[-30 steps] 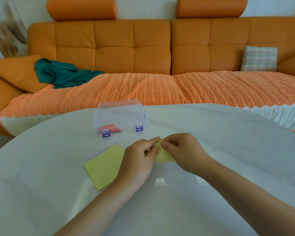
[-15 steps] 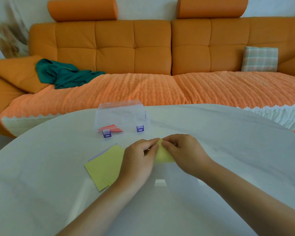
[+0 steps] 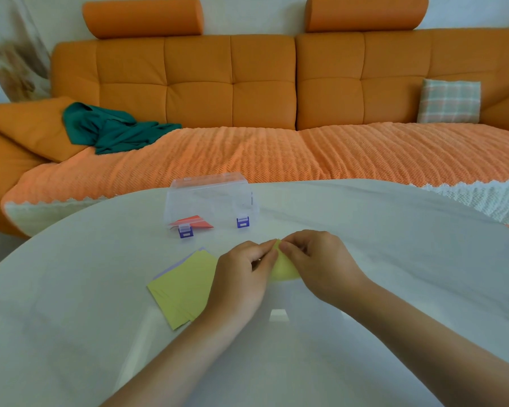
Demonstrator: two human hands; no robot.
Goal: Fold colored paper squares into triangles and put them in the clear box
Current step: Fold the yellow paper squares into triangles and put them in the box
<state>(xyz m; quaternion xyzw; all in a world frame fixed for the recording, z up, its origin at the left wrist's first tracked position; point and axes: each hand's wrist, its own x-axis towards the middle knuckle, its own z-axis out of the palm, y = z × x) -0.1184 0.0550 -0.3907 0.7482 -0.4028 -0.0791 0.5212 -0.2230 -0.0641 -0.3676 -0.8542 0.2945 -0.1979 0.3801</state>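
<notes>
1. While both hands meet just below the centre of the frame, the left hand [image 3: 241, 277] and the right hand [image 3: 315, 262] each pinch the top corner of a yellow sheet [image 3: 283, 271] between thumb and fingertips. Both grips are closed on the paper.
2. That yellow sheet sits low over the white table [image 3: 409, 259]. Its lower part bows in a soft curve between the hands, so the fold looks matched at the corners but not yet pressed flat.
3. Such paper is likely very light, thin and limp. It probably sags unsupported, takes a lasting crease wherever it is pinched, and may slide on the glossy tabletop.
4. The best hold, I judge, is right at the matched corners with the fingertips. One hand can pin them while the other runs a finger along the fold.
5. Left of centre, a stack of squares [image 3: 182, 289] lies flat, partly under the left hand. It is yellow on top, with a pale purple edge showing at its upper left.
6. Above the stack and apart from the hands stands the clear box [image 3: 212, 195], with blue latches [image 3: 243, 222] on its front. A red triangle [image 3: 193, 223] lies inside at its lower left.
7. Carrying the finished triangle by its creased edge should keep it from springing open.
</notes>
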